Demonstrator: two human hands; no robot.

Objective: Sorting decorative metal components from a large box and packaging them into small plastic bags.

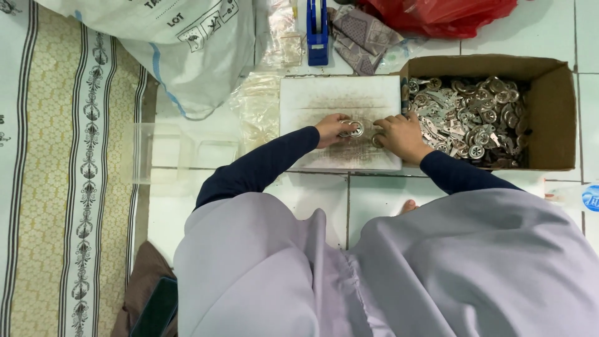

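My left hand (332, 129) rests on a white board (312, 100) on the tiled floor, its fingers closed on a small round metal part (355, 128). My right hand (404, 135) lies just to its right at the board's edge, fingers curled over another small metal part (377, 141). Both arms wear dark blue sleeves. Right of the board stands an open cardboard box (552, 106) filled with several shiny metal parts (468, 122).
A clear plastic container (178, 153) sits left of the board, with clear plastic bags (256, 106) beside it. A large white sack (181, 37), a blue tape dispenser (317, 28), patterned cloth (362, 34) and a red bag (443, 14) lie at the back. A patterned mat (68, 175) covers the left.
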